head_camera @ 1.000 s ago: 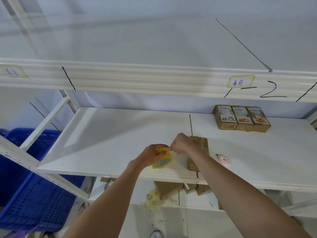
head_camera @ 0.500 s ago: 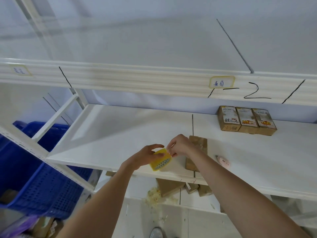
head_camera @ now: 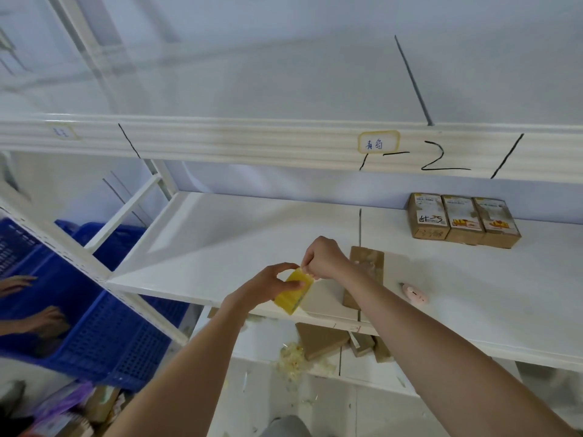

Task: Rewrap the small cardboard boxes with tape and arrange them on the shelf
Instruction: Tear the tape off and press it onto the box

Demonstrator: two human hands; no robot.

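Two bare hands meet just above the front edge of a white shelf (head_camera: pixel 252 234). The left hand (head_camera: pixel 268 287) curls around a yellow roll of tape (head_camera: pixel 293 293) and grips it. The right hand (head_camera: pixel 321 258) touches the roll's upper rim, its fingertips pinching there, seemingly at the loose tape end, though the strip itself is too thin and clear to make out.

Risk, as I judge it: the free end could slip from the pinch and cling back onto the roll, or fold onto itself and wrinkle, because the film is so thin. The roll hangs near the shelf's lip, so a slackened grip could send it down to the lower level.

Just behind the right wrist, one plain brown cardboard box (head_camera: pixel 366 272) lies flat on the shelf, partly hidden by the arm. Its top looks scuffed and pale in patches. Whether any tape sits on it, I cannot tell.

Further right, near the back wall, three small boxes (head_camera: pixel 462 220) stand side by side, touching, with printed labels facing up and black handwriting on the leftmost. A small pink cutter (head_camera: pixel 415 293) lies on the shelf to the right of the arm. Below, more brown boxes (head_camera: pixel 321 340) lie jumbled beside pale shreds of old tape (head_camera: pixel 290 361). A blue plastic crate (head_camera: pixel 104 310) sits at left.
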